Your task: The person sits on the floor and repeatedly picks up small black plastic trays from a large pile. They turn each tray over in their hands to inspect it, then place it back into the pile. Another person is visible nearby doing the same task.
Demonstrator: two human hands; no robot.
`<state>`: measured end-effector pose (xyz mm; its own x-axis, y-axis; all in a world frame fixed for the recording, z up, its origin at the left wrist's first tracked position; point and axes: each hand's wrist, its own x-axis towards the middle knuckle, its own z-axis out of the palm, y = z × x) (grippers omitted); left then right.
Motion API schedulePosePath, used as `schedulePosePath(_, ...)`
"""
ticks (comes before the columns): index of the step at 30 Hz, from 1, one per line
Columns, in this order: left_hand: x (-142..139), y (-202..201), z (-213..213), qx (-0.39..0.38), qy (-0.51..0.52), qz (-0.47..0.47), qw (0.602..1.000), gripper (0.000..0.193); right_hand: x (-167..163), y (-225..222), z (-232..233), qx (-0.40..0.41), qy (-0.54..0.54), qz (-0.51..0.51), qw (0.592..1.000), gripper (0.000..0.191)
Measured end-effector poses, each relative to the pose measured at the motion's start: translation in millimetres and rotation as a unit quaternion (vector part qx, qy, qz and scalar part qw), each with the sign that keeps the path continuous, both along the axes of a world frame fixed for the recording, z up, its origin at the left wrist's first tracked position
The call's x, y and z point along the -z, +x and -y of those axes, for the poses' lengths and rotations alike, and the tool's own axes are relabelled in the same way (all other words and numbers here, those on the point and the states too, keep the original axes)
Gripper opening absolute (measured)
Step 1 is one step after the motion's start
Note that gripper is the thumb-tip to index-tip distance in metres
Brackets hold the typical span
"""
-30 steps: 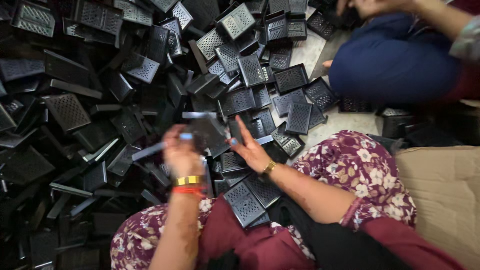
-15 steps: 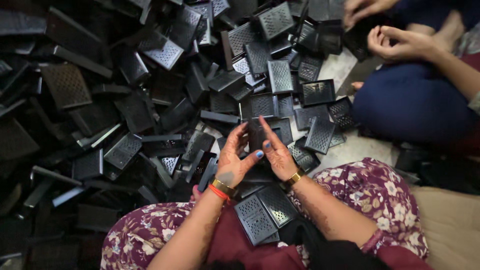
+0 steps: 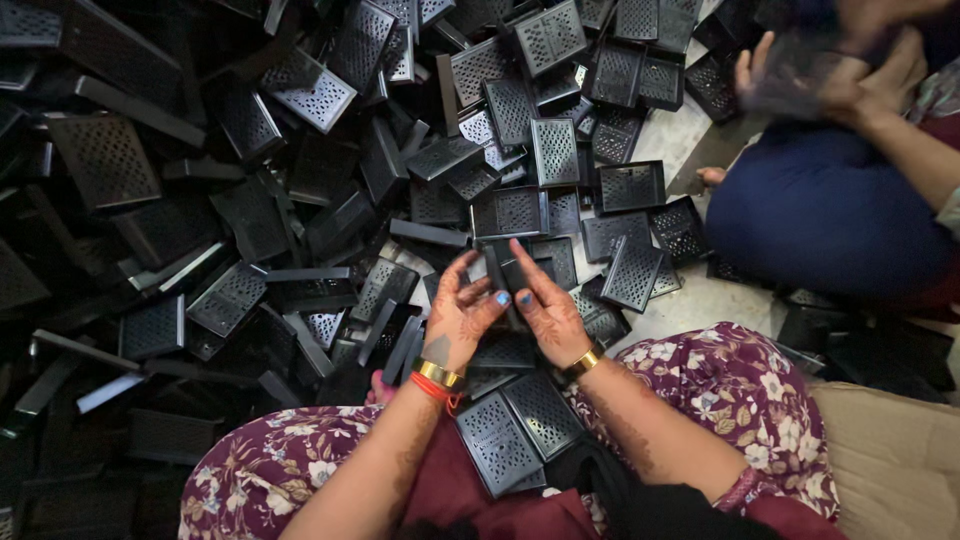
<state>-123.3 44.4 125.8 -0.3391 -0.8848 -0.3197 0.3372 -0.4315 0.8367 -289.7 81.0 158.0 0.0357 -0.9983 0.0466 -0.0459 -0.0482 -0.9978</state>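
- While both hands meet at the frame's centre, the left hand (image 3: 462, 318) and right hand (image 3: 545, 312) close together around one black perforated tray (image 3: 512, 272), fingers cupped on its sides.
- Just below, on the floral lap (image 3: 740, 385), two finished-looking trays (image 3: 520, 430) lie side by side, so little seems done.
- Spreading across the left and top, a huge heap of trays (image 3: 250, 180) on the floor remains untouched.
- Upper right, another person's hands (image 3: 830, 75) hold something blurred.

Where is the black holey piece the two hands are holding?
The black perforated piece is low in the middle of the head view, between the left hand and right hand, above two similar pieces on the lap.
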Motion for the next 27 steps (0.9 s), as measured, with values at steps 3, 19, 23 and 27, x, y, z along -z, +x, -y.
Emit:
schedulePosePath(3,-2.0,0.9,-0.4,-0.003,0.003,-0.037,0.999,0.095,0.6,4.6,-3.0,0.043,0.020,0.119,0.992,0.073)
schedulePosePath(19,-28.0,8.3,1.6,-0.025,0.068,-0.020,0.997,0.090,-8.7,4.8,-5.0,-0.012,-0.042,-0.169,0.985,0.082)
schedulePosePath(23,-31.5,12.3,9.7,0.006,0.060,0.073,0.995,0.080,-0.9,2.4,-5.4,-0.007,0.037,-0.104,0.994,0.066)
schedulePosePath(27,-28.5,35.5,32.0,0.058,-0.191,0.143,0.969,0.045,9.4,-3.1,-4.9,-0.038,0.008,-0.075,0.996,0.059)
